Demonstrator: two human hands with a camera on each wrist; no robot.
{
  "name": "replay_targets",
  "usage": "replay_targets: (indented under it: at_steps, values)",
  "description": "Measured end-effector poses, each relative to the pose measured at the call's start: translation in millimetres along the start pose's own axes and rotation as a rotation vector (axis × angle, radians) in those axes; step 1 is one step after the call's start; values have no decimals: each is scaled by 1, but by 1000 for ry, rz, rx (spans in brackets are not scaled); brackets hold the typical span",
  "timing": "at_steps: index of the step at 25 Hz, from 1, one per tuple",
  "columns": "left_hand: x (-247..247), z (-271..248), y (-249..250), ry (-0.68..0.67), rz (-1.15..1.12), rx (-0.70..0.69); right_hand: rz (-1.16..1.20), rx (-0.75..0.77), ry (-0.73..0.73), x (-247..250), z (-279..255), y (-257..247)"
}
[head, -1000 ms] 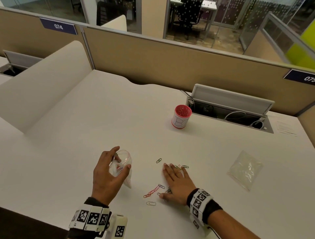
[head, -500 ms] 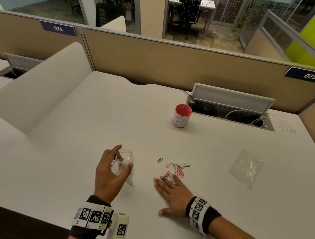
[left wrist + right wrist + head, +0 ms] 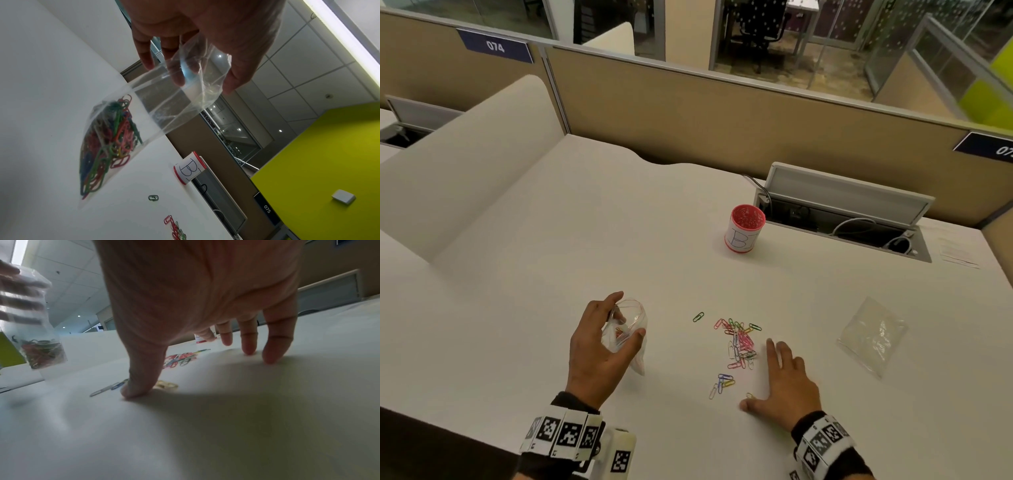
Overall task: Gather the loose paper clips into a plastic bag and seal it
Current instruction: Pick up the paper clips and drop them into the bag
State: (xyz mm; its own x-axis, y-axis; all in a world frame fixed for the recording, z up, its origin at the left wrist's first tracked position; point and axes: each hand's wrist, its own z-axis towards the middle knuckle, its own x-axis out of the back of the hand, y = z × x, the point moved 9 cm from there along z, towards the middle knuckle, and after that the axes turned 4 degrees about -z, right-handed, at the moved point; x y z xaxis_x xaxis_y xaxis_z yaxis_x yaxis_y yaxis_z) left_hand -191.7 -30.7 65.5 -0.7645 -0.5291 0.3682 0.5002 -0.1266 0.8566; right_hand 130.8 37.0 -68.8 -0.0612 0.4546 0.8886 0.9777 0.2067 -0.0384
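My left hand (image 3: 602, 346) grips a clear plastic bag (image 3: 628, 334) by its open mouth, just above the white desk. Several coloured paper clips (image 3: 107, 146) lie in the bottom of the bag (image 3: 164, 104). A loose pile of coloured paper clips (image 3: 739, 341) is spread on the desk, with one green clip (image 3: 698, 317) apart to the left and a few more (image 3: 722, 382) nearer me. My right hand (image 3: 787, 387) lies flat on the desk right of the pile, fingers spread and straight, thumb (image 3: 141, 379) next to a yellow clip (image 3: 166, 384). It holds nothing.
A red-rimmed cup (image 3: 744, 228) marked with a letter stands behind the pile. A second clear bag (image 3: 871, 335) lies flat at the right. An open cable hatch (image 3: 839, 219) sits at the back, below the tan partition (image 3: 688, 113).
My right hand slid off the clips, back toward me and then right, leaving the pile uncovered. My left hand kept holding the bag in place.
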Motion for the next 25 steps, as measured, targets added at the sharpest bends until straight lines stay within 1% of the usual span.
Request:
replay_targets:
  at_steps: [3,7,9,12,15,19,21,25]
  values:
    - [-8,0,3,-19,-10,-3,89,-57,-7,-5,8,-7]
    - [-13,3,9,-27,-4,-9,224,-40,44,12,42,-21]
    - [-12,5,11,-22,0,-16,245,-16,46,26,60,-24]
    - [-8,7,11,-3,1,-17,181,123,30,40,74,-42]
    - [-5,8,10,11,1,-14,178,272,22,38,70,-61]
    - [-7,8,11,18,-1,-13,163,415,118,31,54,-72]
    - [-9,8,10,15,-6,-8,145,423,154,30,51,-71]
    - [-17,4,13,-17,-14,-9,147,330,225,42,51,-56]
